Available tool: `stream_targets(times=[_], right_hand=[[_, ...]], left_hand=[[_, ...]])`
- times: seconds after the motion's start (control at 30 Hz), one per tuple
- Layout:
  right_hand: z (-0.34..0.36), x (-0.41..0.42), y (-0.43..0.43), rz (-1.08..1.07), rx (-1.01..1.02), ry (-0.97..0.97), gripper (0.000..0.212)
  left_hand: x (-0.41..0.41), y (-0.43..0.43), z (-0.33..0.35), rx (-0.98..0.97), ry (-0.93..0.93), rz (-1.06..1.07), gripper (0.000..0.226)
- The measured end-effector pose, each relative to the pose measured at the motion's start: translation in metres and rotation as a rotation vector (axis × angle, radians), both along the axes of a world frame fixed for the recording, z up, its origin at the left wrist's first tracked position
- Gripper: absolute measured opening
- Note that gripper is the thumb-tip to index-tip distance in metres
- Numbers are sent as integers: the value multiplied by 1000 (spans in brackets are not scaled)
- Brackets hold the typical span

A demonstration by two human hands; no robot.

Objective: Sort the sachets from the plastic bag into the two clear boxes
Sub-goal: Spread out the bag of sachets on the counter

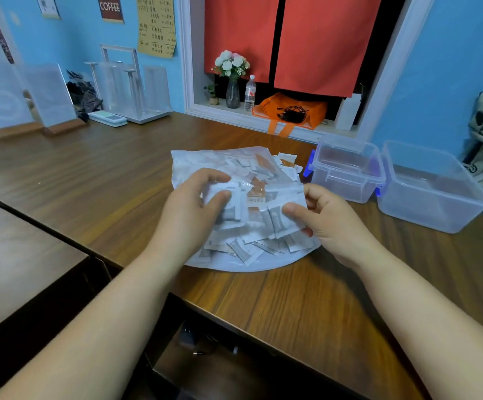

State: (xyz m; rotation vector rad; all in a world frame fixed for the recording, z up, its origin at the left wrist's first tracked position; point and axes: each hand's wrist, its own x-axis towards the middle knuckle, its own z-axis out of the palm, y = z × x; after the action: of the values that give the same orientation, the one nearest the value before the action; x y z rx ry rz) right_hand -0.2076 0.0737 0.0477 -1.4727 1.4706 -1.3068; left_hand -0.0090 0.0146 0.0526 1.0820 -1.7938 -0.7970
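Toward the front edge of the brown wooden desk (119,174), both hands are on the clear plastic bag (234,265). The left hand (194,209) curls round a bunched handful at its top, and the right hand (329,220) pinches its right side, probably steadying it to open it. The white and orange paper sachets (252,226) are all inside or spilling at its far end. Beyond, towards the far right corner, the small clear plastic box with blue clips (347,171) and the larger clear plastic box (433,192) stand lidless side by side, handy for sorting.
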Motion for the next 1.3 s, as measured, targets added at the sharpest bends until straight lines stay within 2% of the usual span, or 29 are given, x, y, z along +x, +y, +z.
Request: stream_targets(times=[0.07,0.2,0.27,0.3,0.37,0.47,0.6,0.7,0.77,0.83,1.03,1.1,1.2,1.3], right_hand=[[1,9,0,20,7,-77,14],[-6,18,-5,-41,14,-2,18],[-10,18,-9,-106,22,27,23],[-11,18,-10,-117,24,52,25],[-12,19,-10,-102,30,143,25],[-14,19,-9,-100,37,276,32],[-8,10,-5,-184,-32,439,17],[-5,3,4,-15,64,653,10],[-9,-1,5,36,91,831,22],[-12,-1,3,46,80,909,35],[-27,10,-10,132,165,978,71],[-28,11,-12,147,146,1003,70],[-22,10,-7,147,104,1020,58],[-17,9,-1,102,52,971,54]], left_hand=[[-15,9,-3,-12,20,-29,17],[-32,18,-11,113,235,-147,20],[-33,18,-16,114,206,-191,16],[-32,17,-20,93,165,-202,24],[-31,14,-25,62,125,-203,35],[-32,11,-31,50,160,-171,37],[-30,7,-35,-57,223,-85,40],[-26,2,-36,-130,240,-5,39],[-25,-2,-36,-175,246,34,37],[-23,-4,-37,-191,257,72,36],[-21,-8,-40,-160,292,140,37],[-21,-7,-40,-159,283,139,37],[-21,-5,-40,-157,295,145,37],[-19,-4,-39,-136,303,111,37]])
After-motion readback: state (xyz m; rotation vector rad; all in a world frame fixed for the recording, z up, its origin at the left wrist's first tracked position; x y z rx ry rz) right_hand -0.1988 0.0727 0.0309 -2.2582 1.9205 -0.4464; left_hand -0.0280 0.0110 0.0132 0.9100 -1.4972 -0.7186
